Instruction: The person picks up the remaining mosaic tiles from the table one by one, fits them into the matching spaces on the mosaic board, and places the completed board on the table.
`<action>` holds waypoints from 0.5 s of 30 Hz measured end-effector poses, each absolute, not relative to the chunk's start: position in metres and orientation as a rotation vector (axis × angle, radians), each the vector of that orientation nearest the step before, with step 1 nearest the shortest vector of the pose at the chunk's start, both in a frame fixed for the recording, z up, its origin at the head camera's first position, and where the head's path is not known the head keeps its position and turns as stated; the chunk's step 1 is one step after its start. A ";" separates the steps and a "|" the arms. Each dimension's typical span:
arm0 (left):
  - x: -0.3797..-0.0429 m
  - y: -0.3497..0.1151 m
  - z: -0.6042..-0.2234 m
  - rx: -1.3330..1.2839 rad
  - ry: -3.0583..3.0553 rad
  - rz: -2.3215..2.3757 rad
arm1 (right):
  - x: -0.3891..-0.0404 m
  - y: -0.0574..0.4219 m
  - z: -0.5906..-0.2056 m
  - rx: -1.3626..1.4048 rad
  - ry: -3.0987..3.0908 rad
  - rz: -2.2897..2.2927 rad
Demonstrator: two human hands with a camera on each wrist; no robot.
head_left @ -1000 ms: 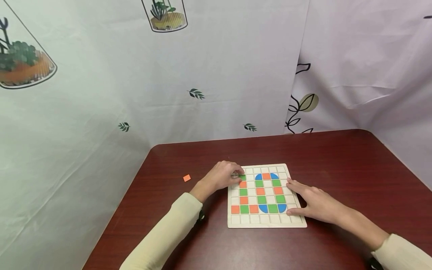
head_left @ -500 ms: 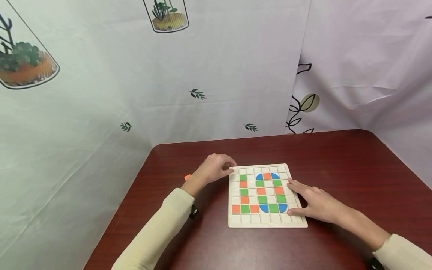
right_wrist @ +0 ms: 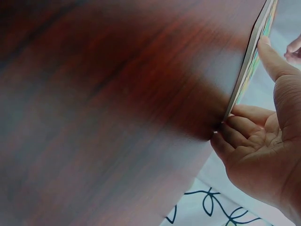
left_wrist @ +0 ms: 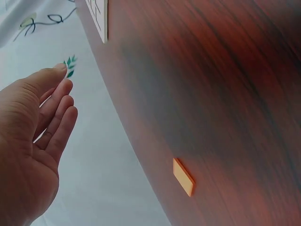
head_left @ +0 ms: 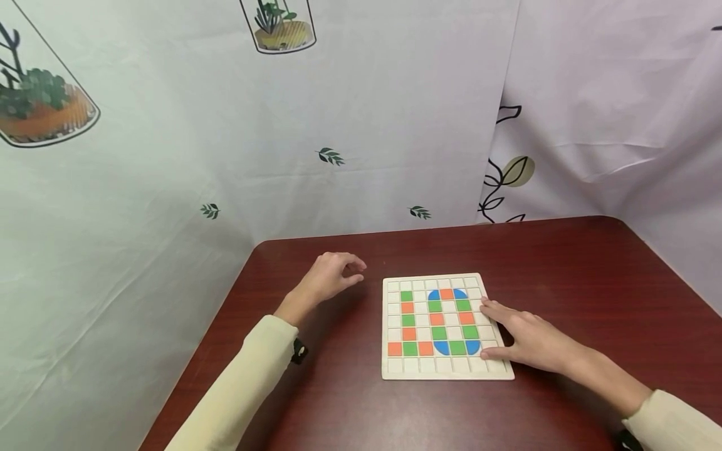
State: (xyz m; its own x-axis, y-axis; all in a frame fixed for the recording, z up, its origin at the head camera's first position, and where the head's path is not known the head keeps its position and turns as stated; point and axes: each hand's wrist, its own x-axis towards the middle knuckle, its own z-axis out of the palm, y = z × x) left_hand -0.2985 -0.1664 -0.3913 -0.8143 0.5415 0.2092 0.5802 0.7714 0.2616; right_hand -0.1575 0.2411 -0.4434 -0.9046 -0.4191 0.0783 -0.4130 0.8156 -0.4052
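A pale gridded board (head_left: 403, 366) lies on the table, bearing square green and orange tiles and rounded blue ones. They form an L on its left and a ring on its right. My left hand (head_left: 327, 275) is in the air left of the board, fingers loosely bent, with nothing in its grasp. Below it in the left wrist view, a loose orange tile (left_wrist: 183, 177) lies on the wood; the left arm hides this tile in the head view. My right hand (head_left: 530, 338) rests at the board's right edge, thumb and fingertips spread over the rim.
The dark red-brown table (head_left: 440, 413) has rounded far corners. A pale cloth (head_left: 366, 113) printed with plants hangs behind it and along its left side. Bare tabletop shows around the board.
My left hand has left the board's upper left corner and moved left, its forearm now covering the loose orange tile in the head view. The right hand stays in place.
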 end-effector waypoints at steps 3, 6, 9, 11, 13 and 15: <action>-0.299 -0.178 -0.392 -0.881 -2.839 -0.500 | -0.158 0.241 -0.443 -0.684 2.981 -0.658; -0.298 -0.189 -0.393 -0.861 -2.836 -0.526 | -0.158 0.241 -0.443 -0.684 2.983 -0.653; -0.297 -0.199 -0.394 -0.833 -2.837 -0.564 | -0.158 0.241 -0.443 -0.688 2.985 -0.649; -0.297 -0.206 -0.394 -0.810 -2.845 -0.595 | -0.158 0.241 -0.443 -0.691 2.985 -0.650; -0.296 -0.212 -0.395 -0.789 -2.854 -0.606 | -0.158 0.241 -0.442 -0.690 2.983 -0.648; -0.295 -0.219 -0.397 -0.771 -2.859 -0.605 | -0.158 0.240 -0.443 -0.687 2.980 -0.649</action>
State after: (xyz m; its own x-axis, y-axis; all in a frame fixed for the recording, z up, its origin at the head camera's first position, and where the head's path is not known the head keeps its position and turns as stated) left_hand -0.2951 -0.2186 -0.3967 -0.8631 0.4572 0.2145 0.5049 0.7904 0.3469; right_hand -0.1578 0.2403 -0.4426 -0.9032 -0.4224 0.0766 -0.4160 0.8172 -0.3988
